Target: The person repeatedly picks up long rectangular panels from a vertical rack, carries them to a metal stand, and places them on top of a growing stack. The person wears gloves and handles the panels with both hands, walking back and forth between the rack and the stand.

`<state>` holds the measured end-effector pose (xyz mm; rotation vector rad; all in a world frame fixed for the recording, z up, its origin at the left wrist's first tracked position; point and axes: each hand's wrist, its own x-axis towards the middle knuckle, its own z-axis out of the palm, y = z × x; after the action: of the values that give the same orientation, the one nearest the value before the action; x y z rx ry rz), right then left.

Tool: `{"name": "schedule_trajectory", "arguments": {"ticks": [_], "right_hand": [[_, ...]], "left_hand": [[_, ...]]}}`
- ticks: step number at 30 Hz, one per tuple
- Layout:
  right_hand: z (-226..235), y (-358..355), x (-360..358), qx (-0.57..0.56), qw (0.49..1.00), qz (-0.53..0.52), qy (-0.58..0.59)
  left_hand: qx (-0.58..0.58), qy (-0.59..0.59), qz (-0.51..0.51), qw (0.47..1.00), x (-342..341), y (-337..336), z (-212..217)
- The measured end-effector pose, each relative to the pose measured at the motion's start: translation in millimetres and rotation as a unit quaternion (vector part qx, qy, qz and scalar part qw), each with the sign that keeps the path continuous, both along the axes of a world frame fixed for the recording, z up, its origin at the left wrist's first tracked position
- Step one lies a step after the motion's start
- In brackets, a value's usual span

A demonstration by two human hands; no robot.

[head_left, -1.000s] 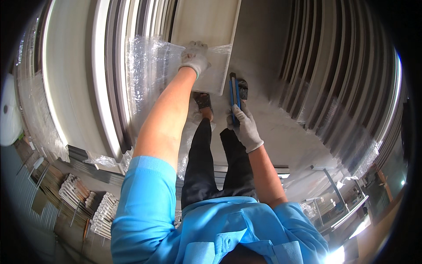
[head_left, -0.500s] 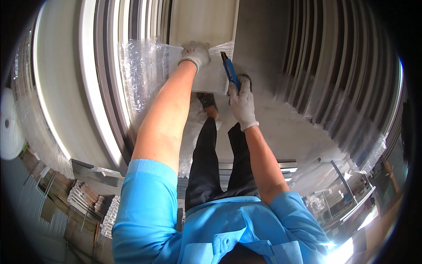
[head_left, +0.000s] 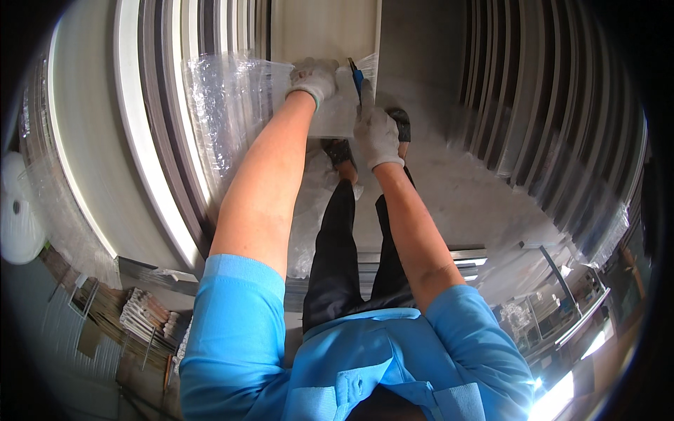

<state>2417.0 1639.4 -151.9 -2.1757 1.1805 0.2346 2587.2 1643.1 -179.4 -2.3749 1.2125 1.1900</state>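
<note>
A pale, flat panel stands in front of me, with clear plastic film stretched across its lower end and off to the left. My left hand, in a light work glove, is closed on the film against the panel's face. In my gloved right hand is a blue utility knife, its tip pointing away from me. That tip is at the film close to the panel's right edge; whether it has gone through cannot be made out.
Upright panels stand in rows at left and right, their lower ends partly wrapped in film. Loose film lies around my shoes on the grey floor. A white roll is at far left, metal racking at lower right.
My right hand has moved forward and slightly left, bringing the knife tip up to the film near the panel's edge. The left hand keeps its hold with hardly any shift.
</note>
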Motion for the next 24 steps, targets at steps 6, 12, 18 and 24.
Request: {"name": "schedule_trajectory", "arguments": {"ticks": [6, 12, 18, 24], "right_hand": [[12, 24, -12, 0.07, 0.996, -0.018, 0.058], [20, 78, -61, 0.096, 0.993, -0.013, 0.061], [43, 135, -148, 0.195, 0.97, -0.003, 0.143], [85, 81, -212, 0.186, 0.97, -0.141, 0.07]], "left_hand": [[0.028, -0.024, -0.06, 0.998, 1, 7, -2], [0.05, -0.067, -0.152, 0.985, -21, 33, 7], [0.175, -0.009, 0.002, 0.984, -33, 78, -9], [0.092, -0.133, -0.14, 0.977, -52, 142, -11]]}}
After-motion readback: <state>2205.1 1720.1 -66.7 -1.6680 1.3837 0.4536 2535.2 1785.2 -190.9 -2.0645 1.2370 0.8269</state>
